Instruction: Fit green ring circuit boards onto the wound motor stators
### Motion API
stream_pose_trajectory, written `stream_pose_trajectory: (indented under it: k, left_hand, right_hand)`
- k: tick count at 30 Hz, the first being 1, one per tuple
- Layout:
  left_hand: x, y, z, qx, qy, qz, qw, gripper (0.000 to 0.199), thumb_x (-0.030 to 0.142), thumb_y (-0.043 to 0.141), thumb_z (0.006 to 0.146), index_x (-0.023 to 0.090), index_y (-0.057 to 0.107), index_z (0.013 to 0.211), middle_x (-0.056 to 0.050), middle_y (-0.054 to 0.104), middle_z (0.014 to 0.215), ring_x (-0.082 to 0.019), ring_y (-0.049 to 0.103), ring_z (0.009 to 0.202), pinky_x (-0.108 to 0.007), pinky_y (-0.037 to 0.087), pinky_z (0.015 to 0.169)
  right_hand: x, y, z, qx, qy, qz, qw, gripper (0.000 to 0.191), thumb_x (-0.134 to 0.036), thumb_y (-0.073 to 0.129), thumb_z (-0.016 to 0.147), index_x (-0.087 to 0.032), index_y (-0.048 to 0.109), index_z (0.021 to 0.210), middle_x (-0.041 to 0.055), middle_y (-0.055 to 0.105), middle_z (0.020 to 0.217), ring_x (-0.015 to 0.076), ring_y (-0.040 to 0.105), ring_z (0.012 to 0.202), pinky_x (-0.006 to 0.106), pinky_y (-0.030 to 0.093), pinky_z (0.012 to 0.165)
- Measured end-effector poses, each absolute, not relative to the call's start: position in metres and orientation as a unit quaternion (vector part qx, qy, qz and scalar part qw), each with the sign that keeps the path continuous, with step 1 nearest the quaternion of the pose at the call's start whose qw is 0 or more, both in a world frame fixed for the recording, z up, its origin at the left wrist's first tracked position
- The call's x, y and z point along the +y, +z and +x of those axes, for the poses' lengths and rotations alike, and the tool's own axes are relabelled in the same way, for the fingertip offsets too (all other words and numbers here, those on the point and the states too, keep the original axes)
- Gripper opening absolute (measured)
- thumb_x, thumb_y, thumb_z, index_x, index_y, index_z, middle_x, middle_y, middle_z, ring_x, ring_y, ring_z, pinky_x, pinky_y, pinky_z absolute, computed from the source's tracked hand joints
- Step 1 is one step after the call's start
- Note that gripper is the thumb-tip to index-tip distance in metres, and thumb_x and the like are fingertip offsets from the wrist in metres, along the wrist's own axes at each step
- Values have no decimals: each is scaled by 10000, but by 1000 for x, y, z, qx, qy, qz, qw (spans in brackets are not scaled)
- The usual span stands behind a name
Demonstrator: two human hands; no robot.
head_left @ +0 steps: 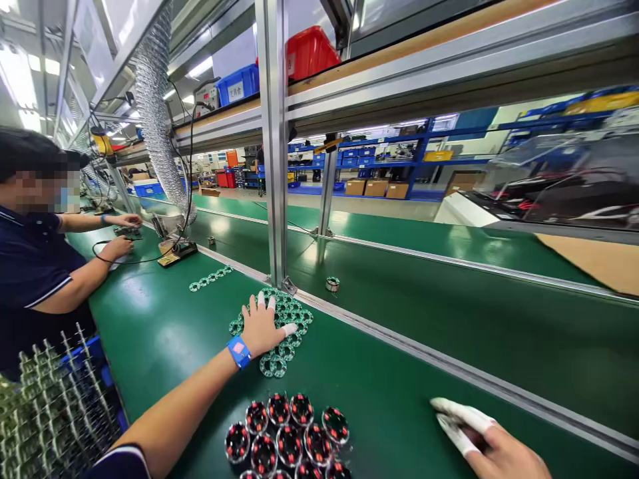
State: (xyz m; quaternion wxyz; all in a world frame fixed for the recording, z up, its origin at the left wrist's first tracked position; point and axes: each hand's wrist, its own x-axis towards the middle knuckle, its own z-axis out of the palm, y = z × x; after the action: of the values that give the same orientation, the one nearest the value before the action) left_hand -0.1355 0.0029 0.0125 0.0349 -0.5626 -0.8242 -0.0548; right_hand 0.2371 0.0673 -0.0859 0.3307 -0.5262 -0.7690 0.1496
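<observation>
My left hand (262,327) lies with its fingers spread over a cluster of green ring-shaped circuit boards (287,307). White finger cots cover some of its fingertips, and a blue wrist strap (239,352) is around the wrist. At the lower right, my right hand (492,439) hovers or rests near the green bench surface; I cannot tell which. Its white-covered fingers stretch out slightly apart, with nothing visible between them. Between my arms, nearer to me, sit several round black parts with red segments (289,444). A short row of ring boards (211,278) lies farther left.
A co-worker (34,253) sits at the left, hands over the bench. A metal upright (273,146) rises beyond my left hand. A wire spool (332,284) stands behind the bench rail. A soldering stand (177,251) and racks of metal parts (54,406) are at left.
</observation>
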Motion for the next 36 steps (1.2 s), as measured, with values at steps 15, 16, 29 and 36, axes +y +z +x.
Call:
stream_pose_trajectory:
  k: [15,16,29,36]
  left_hand:
    - [91,39,-114,-618,-59,-780,-85,443,278,818,487,133,633,863,-101,594,1018,-312,495,1054,-406,415,899]
    - [90,41,-111,-606,-72,-785,-106,457,256,812,494,132,620,889,-86,601,1001,-277,528,1004,-366,442,860]
    - [103,32,-28,-605,-203,-754,-152,553,139,606,649,104,470,1184,-66,641,961,-153,601,793,-233,486,709]
    - [108,43,0,-619,-181,-760,-82,307,199,515,731,160,635,1011,-77,652,994,-215,593,945,-282,449,853]
  right_hand:
    - [50,-63,221,-754,216,-539,308,371,-414,463,707,-226,705,915,41,700,776,201,621,640,324,513,643]
    - [50,-62,220,-750,224,-539,312,371,-414,465,708,-221,706,913,48,703,789,204,623,648,332,514,658]
    - [34,-32,197,-747,377,-469,283,350,-344,498,727,-135,674,945,39,630,659,139,535,521,267,471,532]
    - [37,-31,195,-742,366,-486,282,311,-408,454,786,-157,637,782,-19,507,551,99,439,453,208,361,425]
